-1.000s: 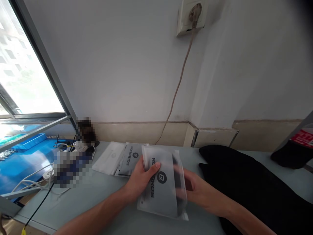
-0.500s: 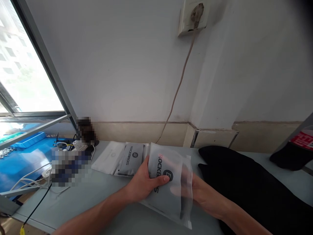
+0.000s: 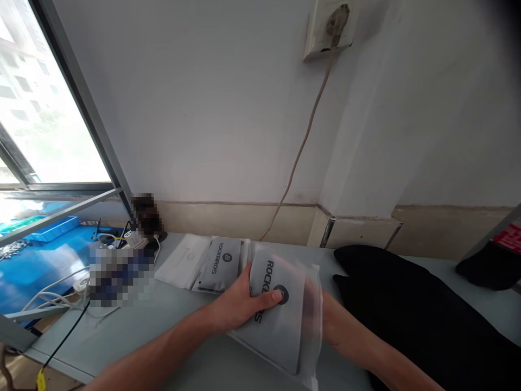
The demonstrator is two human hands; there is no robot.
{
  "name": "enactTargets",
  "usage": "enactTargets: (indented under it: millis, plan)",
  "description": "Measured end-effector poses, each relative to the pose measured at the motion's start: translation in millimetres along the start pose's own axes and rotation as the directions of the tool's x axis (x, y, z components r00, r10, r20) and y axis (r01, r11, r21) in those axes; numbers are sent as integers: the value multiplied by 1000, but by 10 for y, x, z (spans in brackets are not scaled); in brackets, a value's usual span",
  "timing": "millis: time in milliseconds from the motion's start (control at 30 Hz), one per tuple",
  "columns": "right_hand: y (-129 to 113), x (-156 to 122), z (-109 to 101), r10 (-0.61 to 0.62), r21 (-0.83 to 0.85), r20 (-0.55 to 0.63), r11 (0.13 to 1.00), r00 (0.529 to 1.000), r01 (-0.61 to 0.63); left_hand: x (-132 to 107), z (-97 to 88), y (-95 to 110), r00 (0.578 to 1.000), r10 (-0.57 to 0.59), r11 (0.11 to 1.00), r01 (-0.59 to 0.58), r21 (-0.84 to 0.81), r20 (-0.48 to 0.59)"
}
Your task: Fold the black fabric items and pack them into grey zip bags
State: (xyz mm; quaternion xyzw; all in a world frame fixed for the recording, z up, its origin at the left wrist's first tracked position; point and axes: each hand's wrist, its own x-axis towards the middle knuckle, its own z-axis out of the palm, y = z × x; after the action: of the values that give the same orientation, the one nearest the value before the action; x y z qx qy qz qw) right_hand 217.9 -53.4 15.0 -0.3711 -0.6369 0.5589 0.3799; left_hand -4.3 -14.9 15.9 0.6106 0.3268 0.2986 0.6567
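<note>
A frosted zip bag (image 3: 280, 331) printed ROCKBROS, with a flat grey piece showing through it, is tilted above the table. My left hand (image 3: 240, 301) grips its left side, thumb pressed flat over the round logo and the other fingers behind. My right hand (image 3: 312, 304) shows only faintly through the plastic near the zip edge; I cannot tell whether it is inside the bag or behind it. Its fingers are hidden. Just beyond my left hand lie another ROCKBROS bag (image 3: 222, 263) and a whiter frosted bag (image 3: 183, 260).
Black fabric (image 3: 407, 304) covers the table's right side. A dark bottle with a red label (image 3: 494, 260) lies at the far right. White cables (image 3: 52, 298) and a blue tray (image 3: 55, 228) are on the left. A plugged cord (image 3: 303, 144) hangs down the wall.
My right hand's fingers, visible through the plastic before, have passed out of sight at the grey piece. The bag's zip end has dropped slightly. My left hand keeps its hold.
</note>
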Motion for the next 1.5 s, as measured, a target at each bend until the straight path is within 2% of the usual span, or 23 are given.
enactTargets:
  millis: [67,133,267,367,433,467,500,567,667,733,767,867,933,1000,1067,1167,1267,1400,1500]
  plan:
    - [-15,-12,57,-25,-41,9,999,1000,25,5,6,-13,1000,5,1000,-5,-12,5]
    - [-7,-4,105,-44,-68,-23,997,999,42,17,-12,-16,999,-3,1000,3,-15,-38]
    - [58,40,97,-10,-52,-199,999,980,0,24,-65,18,994,-59,998,60,5,-93]
    - [111,60,15,-5,-45,-402,999,916,-15,29,-78,42,978,-50,998,42,-43,-202]
    - [138,63,-35,-37,-60,-507,998,861,7,41,-71,44,952,-4,994,-29,-103,-308]
    - [147,62,-50,-64,-77,-525,997,849,28,48,-65,41,936,20,987,-74,-140,-351]
    - [154,61,-57,-95,-99,-517,994,851,50,55,-58,37,922,40,976,-118,-183,-384]
    - [155,61,-48,-113,-126,-428,990,897,65,61,-42,25,910,49,945,-175,-275,-411]
    - [131,72,-19,-14,-16,-222,1000,975,11,59,-38,6,924,5,914,-160,-373,-383]
    - [111,85,-41,13,43,-165,999,986,-6,64,-70,4,929,-19,914,-134,-384,-371]
    - [106,93,-73,2,32,-184,999,983,4,70,-101,11,925,-13,917,-141,-373,-380]
    - [112,107,-235,-45,-107,-319,994,947,11,95,-249,77,896,58,943,-194,-270,-439]
    - [123,104,-345,-95,-204,-383,979,919,16,93,-358,150,905,104,979,-167,-120,-413]
    - [122,94,-408,-125,-267,-385,963,914,19,65,-432,223,951,113,993,-100,62,-286]
    - [104,80,-417,-101,-278,-327,961,940,6,23,-453,276,987,98,973,-69,220,-124]
    - [68,68,-387,-41,-260,-217,965,975,-18,-30,-416,307,997,75,934,-74,351,10]
    - [51,71,-401,-23,-268,-181,963,983,-27,-49,-386,318,995,98,914,-95,394,11]
    - [60,72,-488,-13,-292,-196,955,980,-45,-51,-404,336,987,162,895,-140,424,-16]
    - [75,67,-531,-25,-302,-196,953,980,-36,-51,-431,338,989,146,886,-116,449,-32]
